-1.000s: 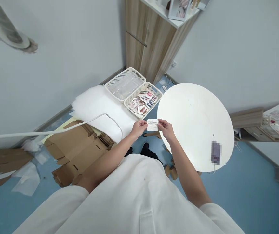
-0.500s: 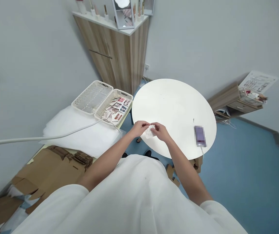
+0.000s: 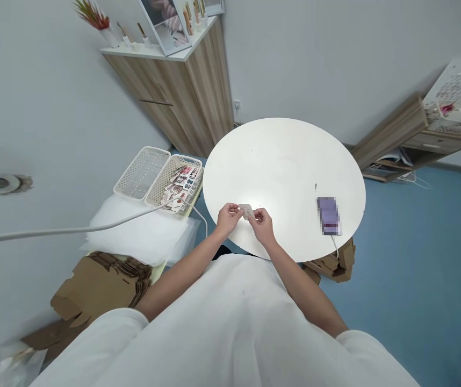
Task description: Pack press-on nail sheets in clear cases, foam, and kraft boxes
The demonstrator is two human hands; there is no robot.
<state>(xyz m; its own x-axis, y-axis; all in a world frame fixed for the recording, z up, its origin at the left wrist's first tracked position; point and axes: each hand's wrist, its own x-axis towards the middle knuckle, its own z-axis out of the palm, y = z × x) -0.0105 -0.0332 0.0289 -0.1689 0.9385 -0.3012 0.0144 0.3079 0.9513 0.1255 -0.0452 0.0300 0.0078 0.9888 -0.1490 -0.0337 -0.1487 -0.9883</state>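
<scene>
A small pale card (image 3: 247, 211) with rows of small marks is held up over the near edge of a round white table (image 3: 282, 161). The fingers of my left hand (image 3: 228, 219) pinch its left side. On the lower right, my right hand (image 3: 263, 224) grips the card between thumb and fingers. The marks on it are too small to read. Left of the hands, a white plastic basket (image 3: 165, 176) contains several cards (image 3: 181, 185) bearing coloured nail-like pieces.
A second white basket (image 3: 139, 173) adjoins the first. White sheets (image 3: 134, 228) and flattened cardboard (image 3: 93, 290) lie at left, under a white cable (image 3: 93, 228). A pixelated purple object (image 3: 329, 216) lies on the table's right. A wooden cabinet (image 3: 190, 102) stands behind.
The card has turned in my hands, and my fingers have shifted their hold along its edges. The camera view has tilted and moved slightly, so the table appears larger.
</scene>
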